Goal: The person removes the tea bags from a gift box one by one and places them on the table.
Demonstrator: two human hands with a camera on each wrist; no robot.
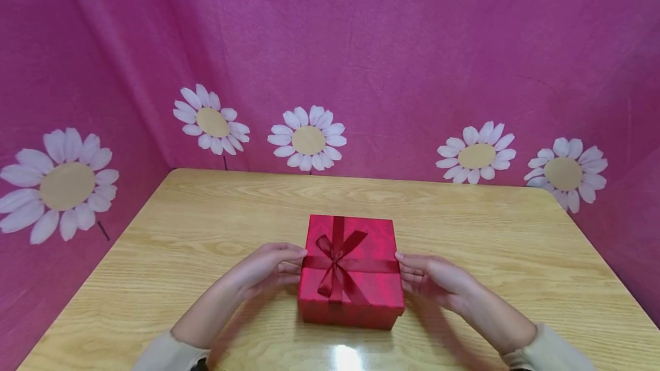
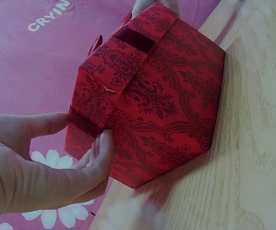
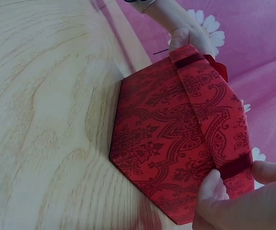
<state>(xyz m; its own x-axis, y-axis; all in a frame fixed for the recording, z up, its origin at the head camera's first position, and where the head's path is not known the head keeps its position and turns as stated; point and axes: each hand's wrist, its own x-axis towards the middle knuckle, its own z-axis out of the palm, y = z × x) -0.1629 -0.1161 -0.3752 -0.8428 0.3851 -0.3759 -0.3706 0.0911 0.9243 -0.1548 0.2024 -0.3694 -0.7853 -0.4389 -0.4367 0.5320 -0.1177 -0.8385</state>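
Observation:
A red gift box (image 1: 319, 311) with a dark floral pattern sits on the table. Its lid (image 1: 373, 242) is on, crossed by a dark red ribbon tied in a bow (image 1: 335, 265). At the left side, my left hand (image 1: 263, 271) pinches the lid, thumb at the top edge and fingertips (image 2: 104, 139) by the lid's lower rim. My right hand (image 1: 438, 279) grips the opposite side likewise, its thumb (image 3: 265, 170) by the ribbon. Below the lid, the patterned base (image 2: 176, 103) shows in both wrist views. The inside of the box is hidden.
The light wooden table (image 1: 216, 216) runs back to a pink-purple cloth backdrop (image 1: 392, 62) printed with white daisies. More of this cloth hangs along the left and right sides. A bright reflection lies on the tabletop in front of the box.

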